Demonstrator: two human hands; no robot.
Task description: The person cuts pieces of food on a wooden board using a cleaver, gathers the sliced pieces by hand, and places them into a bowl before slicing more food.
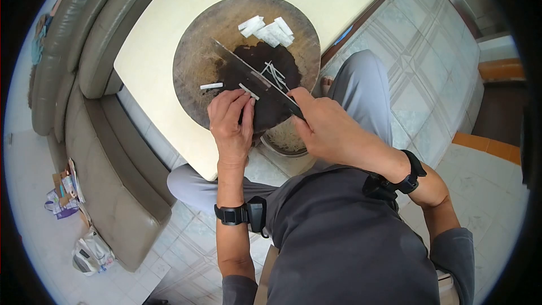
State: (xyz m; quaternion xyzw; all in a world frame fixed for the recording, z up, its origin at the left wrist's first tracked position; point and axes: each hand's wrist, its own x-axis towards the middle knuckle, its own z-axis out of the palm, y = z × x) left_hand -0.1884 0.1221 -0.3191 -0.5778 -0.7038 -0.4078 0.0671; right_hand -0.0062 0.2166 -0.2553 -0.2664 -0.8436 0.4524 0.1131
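My right hand (323,127) is closed around the black handle of a kitchen knife (244,65). Its long blade slants up and left across a round wooden chopping board (195,39). Curled fingers of my left hand (228,117) pinch the near end of a white vegetable piece (248,91), which looks like radish, on the board's dark wet patch. Just left of those fingers lies another white piece (212,86). Several thin cut strips (274,73) rest beyond the blade, close to the knife. Farther back, flat white slices (273,34) sit in a loose pile.
The board stands on a cream table (148,59). Below its near edge, a metal bowl (285,138) holds pale shreds, between my legs. A grey-brown leather sofa (107,175) is on the left, with bags on the floor near it. Tiled floor (418,62) extends to the right.
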